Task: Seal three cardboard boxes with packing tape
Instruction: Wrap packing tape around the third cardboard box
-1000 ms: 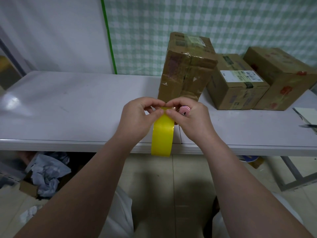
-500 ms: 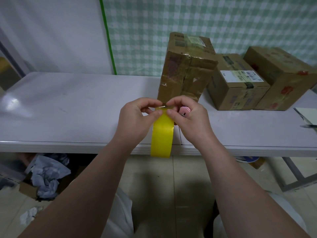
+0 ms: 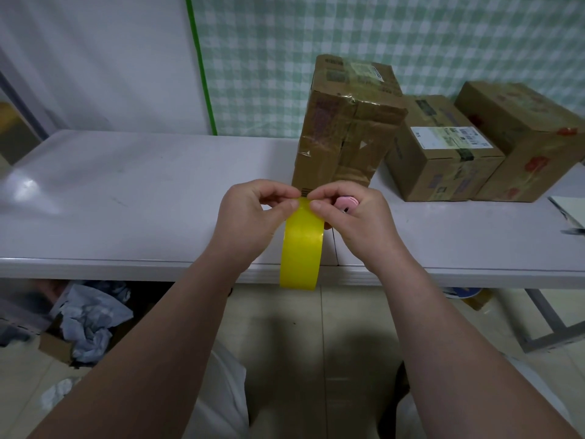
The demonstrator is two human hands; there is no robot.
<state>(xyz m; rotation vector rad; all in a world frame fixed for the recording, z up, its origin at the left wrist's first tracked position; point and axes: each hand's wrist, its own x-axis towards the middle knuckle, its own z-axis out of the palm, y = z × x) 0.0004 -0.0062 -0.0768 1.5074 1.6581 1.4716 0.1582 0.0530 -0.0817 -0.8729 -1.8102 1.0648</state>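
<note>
The top of the yellow tape roll is covered by the fingertips of the left hand and the right hand. A pink object in the right hand is mostly hidden by its fingers and cannot be identified. The rightmost cardboard box and a white sheet are cut off by the right edge. The print on the shipping label of the middle cardboard box is too small to read.

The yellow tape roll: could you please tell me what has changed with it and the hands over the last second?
Nothing has visibly changed. The left hand and the right hand still pinch the top of the yellow tape roll over the front edge of the table, and the cardboard boxes stand where they were.
</note>
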